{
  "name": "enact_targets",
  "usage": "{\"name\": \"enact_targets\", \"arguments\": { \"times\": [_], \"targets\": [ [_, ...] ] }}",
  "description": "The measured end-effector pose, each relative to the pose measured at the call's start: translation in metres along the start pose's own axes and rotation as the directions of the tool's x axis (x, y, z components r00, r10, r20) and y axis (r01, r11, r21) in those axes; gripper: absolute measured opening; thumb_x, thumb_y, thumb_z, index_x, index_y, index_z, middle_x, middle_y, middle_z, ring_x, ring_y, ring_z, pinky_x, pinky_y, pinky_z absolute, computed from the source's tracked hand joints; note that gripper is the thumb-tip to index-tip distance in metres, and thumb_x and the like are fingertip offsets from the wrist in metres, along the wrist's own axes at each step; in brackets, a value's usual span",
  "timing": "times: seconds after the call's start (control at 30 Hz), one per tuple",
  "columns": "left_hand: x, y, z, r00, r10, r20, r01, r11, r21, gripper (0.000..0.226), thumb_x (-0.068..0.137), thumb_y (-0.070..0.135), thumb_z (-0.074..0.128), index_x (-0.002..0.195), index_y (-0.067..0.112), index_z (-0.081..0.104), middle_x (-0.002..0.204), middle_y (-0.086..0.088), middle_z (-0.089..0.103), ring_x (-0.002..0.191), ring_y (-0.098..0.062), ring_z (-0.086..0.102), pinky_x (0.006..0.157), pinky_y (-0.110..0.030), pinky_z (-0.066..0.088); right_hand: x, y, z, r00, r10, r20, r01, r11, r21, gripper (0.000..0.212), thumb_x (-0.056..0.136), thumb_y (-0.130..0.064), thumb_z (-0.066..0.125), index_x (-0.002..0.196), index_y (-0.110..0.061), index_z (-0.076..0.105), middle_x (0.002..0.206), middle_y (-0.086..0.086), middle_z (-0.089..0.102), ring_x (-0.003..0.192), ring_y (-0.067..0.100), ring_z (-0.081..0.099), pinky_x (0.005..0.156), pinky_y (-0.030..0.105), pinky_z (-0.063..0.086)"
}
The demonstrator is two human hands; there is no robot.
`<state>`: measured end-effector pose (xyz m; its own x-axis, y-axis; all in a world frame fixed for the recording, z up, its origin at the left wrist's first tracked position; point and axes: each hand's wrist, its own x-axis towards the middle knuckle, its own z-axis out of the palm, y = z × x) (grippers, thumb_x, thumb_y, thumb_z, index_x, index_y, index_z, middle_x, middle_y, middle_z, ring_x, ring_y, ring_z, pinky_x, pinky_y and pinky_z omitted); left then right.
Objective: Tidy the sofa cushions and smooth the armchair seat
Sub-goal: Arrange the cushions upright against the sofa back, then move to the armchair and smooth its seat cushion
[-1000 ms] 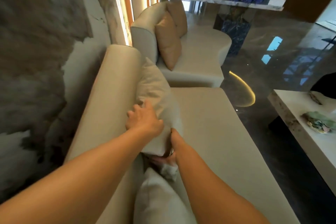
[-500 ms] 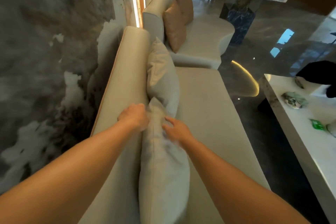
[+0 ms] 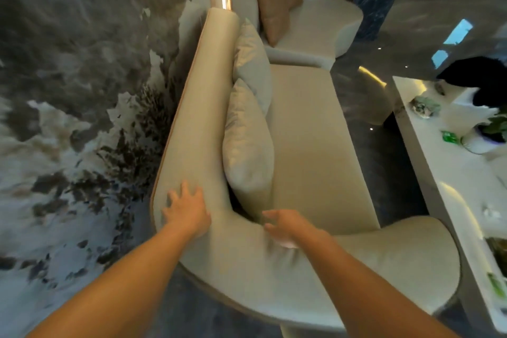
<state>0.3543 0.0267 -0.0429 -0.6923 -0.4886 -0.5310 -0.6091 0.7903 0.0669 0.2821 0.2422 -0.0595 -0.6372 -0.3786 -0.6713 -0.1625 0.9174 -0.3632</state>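
Note:
A beige sofa (image 3: 310,129) runs away from me along the marbled wall. Two grey cushions lean upright against its backrest: the near cushion (image 3: 247,143) and the far cushion (image 3: 252,63), overlapping slightly. My left hand (image 3: 186,208) lies flat with spread fingers on the near corner of the backrest. My right hand (image 3: 285,226) hovers open over the curved near armrest (image 3: 301,277), just short of the near cushion's bottom edge, holding nothing. Beyond the sofa stands a beige armchair (image 3: 315,25) with two tan cushions (image 3: 274,14) against its back.
A white low table (image 3: 444,167) stands to the right with a small plant, green items and a dark object on it. A glossy dark floor strip (image 3: 375,123) separates it from the sofa. The marbled wall (image 3: 82,90) is close on the left.
Both hands have let go of the near cushion, which now rests against the backrest. My view has pulled back toward the sofa's near end; the left hand moved onto the backrest corner.

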Motion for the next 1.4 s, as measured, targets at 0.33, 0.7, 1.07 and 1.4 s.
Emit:
{"name": "enact_targets", "arguments": {
  "times": [0.33,0.7,1.07,1.4],
  "targets": [
    [-0.013,-0.015,0.119,0.859,-0.054,-0.509,-0.039,0.985,-0.171,0.065,0.089,0.064,0.015,0.15,0.044,0.011,0.164,0.008,0.002,0.146,-0.036,-0.01,0.112,-0.071,0.006,-0.032,0.012,0.126,0.841,-0.023,-0.541,-0.099,0.976,-0.196,0.069,0.089,-0.064,0.005,0.151,-0.038,0.022,0.156,-0.001,0.034,0.146,0.03,0.021,0.118,0.058,0.007],
    [0.019,-0.012,0.104,0.839,-0.034,-0.544,-0.084,0.978,-0.191,0.072,0.084,0.068,0.015,0.151,0.043,0.014,0.164,0.007,0.001,0.147,-0.038,-0.01,0.108,-0.073,0.001,-0.014,-0.002,0.12,0.752,-0.066,-0.656,-0.091,0.975,-0.202,0.066,0.087,-0.061,0.013,0.14,-0.036,0.043,0.137,0.003,0.056,0.125,0.029,0.047,0.106,0.054,0.027],
    [0.138,-0.032,0.033,0.822,0.035,-0.568,-0.155,0.974,-0.163,0.072,0.082,0.069,0.018,0.149,0.045,0.016,0.164,0.008,0.002,0.147,-0.036,-0.011,0.11,-0.071,0.0,0.084,-0.074,0.073,0.7,-0.002,-0.715,-0.129,0.983,-0.129,0.069,0.084,-0.064,0.012,0.135,-0.035,0.047,0.132,0.001,0.058,0.122,0.028,0.048,0.101,0.054,0.025],
    [0.24,-0.06,-0.026,0.812,0.061,-0.581,-0.176,0.974,-0.144,0.078,0.074,0.075,0.015,0.147,0.049,0.016,0.164,0.012,0.005,0.148,-0.031,-0.008,0.111,-0.069,0.0,0.162,-0.143,0.04,0.681,0.027,-0.732,-0.143,0.985,-0.097,0.063,0.087,-0.06,0.016,0.128,-0.029,0.053,0.125,0.004,0.059,0.117,0.032,0.047,0.1,0.057,0.022]
  ]
}}
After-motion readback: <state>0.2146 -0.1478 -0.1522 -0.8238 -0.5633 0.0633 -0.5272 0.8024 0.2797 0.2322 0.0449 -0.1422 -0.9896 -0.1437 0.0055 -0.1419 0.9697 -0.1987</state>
